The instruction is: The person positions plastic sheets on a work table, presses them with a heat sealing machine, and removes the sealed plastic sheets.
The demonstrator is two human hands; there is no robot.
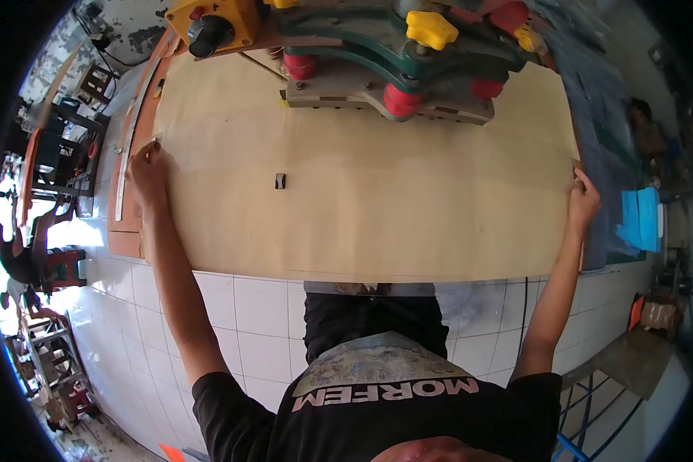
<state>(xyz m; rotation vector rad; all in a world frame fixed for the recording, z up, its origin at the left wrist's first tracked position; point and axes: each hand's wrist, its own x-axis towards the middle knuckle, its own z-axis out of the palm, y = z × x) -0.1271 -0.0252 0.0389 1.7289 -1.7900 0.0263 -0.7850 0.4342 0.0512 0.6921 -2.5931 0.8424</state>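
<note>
A large tan sheet (pixel 346 208) lies over the table. At its left edge is my left hand (pixel 148 175), fingers pinched together near a small object at the fingertips that I cannot make out. On the opposite side my right hand (pixel 584 199) pinches at the sheet's right edge. Both arms are spread wide. A small dark block (pixel 280 181) rests on the sheet, left of the middle. Over the far part of the sheet stands a green and grey machine (pixel 393 100) with red knobs and a yellow star knob (pixel 432 30).
A long metal ruler (pixel 131 146) lies along the table's left edge. A yellow control box (pixel 212 27) with a black knob is at the upper left. Blue material (pixel 641 219) hangs at the right. Stools and a seated person (pixel 19 250) are far left.
</note>
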